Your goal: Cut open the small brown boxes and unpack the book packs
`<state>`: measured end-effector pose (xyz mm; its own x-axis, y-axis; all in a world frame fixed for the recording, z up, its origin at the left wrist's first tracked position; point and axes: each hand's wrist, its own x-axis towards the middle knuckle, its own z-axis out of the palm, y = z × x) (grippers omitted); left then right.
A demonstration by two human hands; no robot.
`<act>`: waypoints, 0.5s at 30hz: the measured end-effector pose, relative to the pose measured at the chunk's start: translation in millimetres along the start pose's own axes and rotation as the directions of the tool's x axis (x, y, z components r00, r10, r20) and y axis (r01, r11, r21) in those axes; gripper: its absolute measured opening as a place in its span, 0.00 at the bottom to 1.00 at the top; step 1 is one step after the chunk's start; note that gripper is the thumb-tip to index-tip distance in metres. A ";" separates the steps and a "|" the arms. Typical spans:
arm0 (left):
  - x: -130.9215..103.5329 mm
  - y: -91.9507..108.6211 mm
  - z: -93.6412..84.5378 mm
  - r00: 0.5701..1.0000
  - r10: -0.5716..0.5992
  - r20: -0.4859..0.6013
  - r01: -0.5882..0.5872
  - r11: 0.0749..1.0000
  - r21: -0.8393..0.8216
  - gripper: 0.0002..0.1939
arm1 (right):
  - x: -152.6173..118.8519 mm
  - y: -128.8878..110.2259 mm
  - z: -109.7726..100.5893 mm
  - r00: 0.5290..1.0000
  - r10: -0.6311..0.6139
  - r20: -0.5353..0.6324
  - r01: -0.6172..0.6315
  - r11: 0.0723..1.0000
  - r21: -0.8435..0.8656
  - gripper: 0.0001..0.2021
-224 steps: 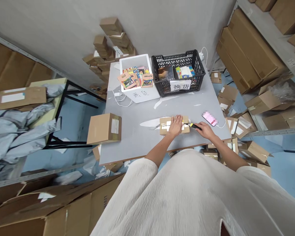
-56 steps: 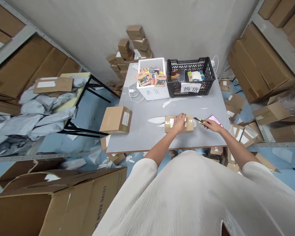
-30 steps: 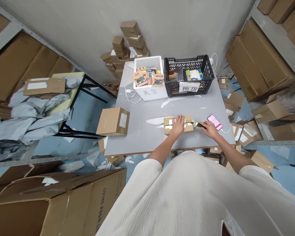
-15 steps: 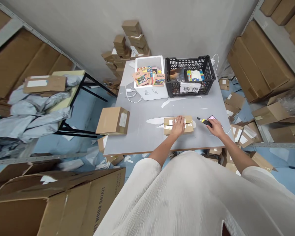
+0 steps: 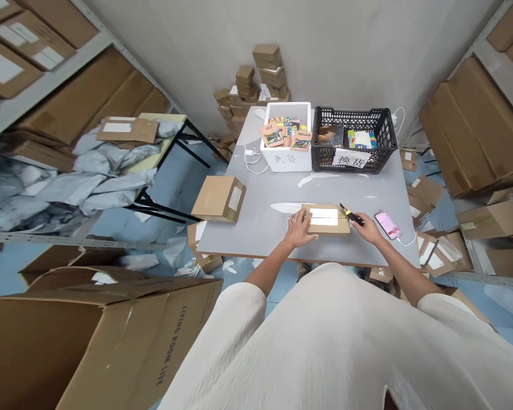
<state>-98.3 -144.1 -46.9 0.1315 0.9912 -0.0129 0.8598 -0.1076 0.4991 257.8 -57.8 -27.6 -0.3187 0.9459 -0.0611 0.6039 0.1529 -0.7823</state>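
Oblong brown cardboard box (image 5: 327, 229), split white paper label (image 5: 324, 213) on top, near the grey bench's (image 5: 256, 228) front edge, my left hand (image 5: 298, 229) gripping the box's left end, my right hand (image 5: 367, 229) clasping a black-and-yellow utility knife (image 5: 351, 214)

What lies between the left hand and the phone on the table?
In the head view: the small carton, then the right hand holding a black-and-yellow knife.
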 end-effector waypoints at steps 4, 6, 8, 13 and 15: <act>-8.5 -15.7 0.2 0.994 -0.111 0.024 0.113 0.986 -0.123 0.47 | 4.2 -6.9 11.7 0.999 0.026 0.042 -0.028 0.997 0.065 0.26; -5.5 -16.5 2.0 0.988 -0.135 0.073 0.147 0.968 -0.202 0.46 | 5.8 -9.0 16.4 0.999 0.040 0.029 -0.042 0.996 0.079 0.27; 0.0 -13.7 1.7 0.985 -0.141 0.096 0.160 0.958 -0.237 0.45 | 7.4 -10.0 18.9 0.998 0.059 -0.001 -0.059 0.994 0.093 0.29; 19.9 -0.1 -10.8 0.981 -0.173 0.082 0.186 0.962 -0.200 0.40 | 10.2 -4.8 10.9 0.986 0.108 -0.129 -0.082 0.979 0.188 0.32; 29.8 4.6 -13.8 0.973 -0.212 0.087 0.226 0.950 -0.215 0.38 | 9.9 0.4 5.0 0.977 0.148 -0.156 -0.110 0.967 0.231 0.33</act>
<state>-97.3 -114.0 -33.0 -0.0114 0.9811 -0.1932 0.7404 0.1381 0.6578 251.3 -49.9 -31.6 -0.1081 0.9910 -0.0790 0.4504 -0.0220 -0.8925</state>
